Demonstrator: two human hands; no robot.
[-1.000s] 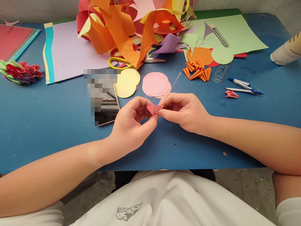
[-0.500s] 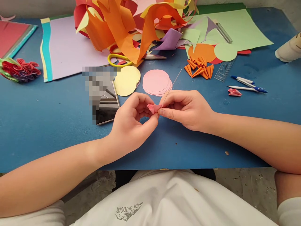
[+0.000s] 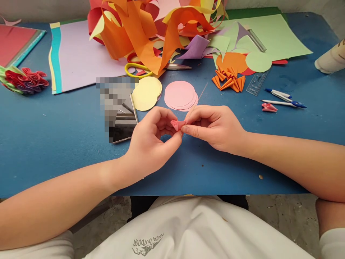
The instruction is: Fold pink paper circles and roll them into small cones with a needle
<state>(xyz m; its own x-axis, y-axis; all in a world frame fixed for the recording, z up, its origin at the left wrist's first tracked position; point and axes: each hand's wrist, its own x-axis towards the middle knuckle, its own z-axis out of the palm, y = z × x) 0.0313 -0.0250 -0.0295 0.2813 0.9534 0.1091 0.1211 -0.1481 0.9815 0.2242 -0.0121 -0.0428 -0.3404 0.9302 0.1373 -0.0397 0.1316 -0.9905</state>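
A small pink rolled-paper cone (image 3: 178, 125) with a curled end is pinched between the fingertips of my left hand (image 3: 153, 144), which is closed on its lower edge. My right hand (image 3: 218, 127) is closed too, thumb and forefinger at the cone's pointed right end. A thin pale stick (image 3: 202, 92) slants up from behind the right fingers; its lower end is hidden there. Just beyond the hands lie pink paper discs (image 3: 179, 94) and pale yellow discs (image 3: 145, 94). Another pink rolled piece (image 3: 269, 107) rests at the right.
Orange paper cones (image 3: 229, 79), a clear ruler (image 3: 257, 83) and blue-and-white pens (image 3: 283, 102) lie to the right. Yellow-handled scissors (image 3: 140, 69) sit beneath a heap of paper scraps (image 3: 140, 28). A partly pixelated dark object (image 3: 124, 126) is left of the hands, on the blue table (image 3: 67, 144).
Both hands keep their hold on the pink cone and stay almost still. The whole view has shifted very slightly.
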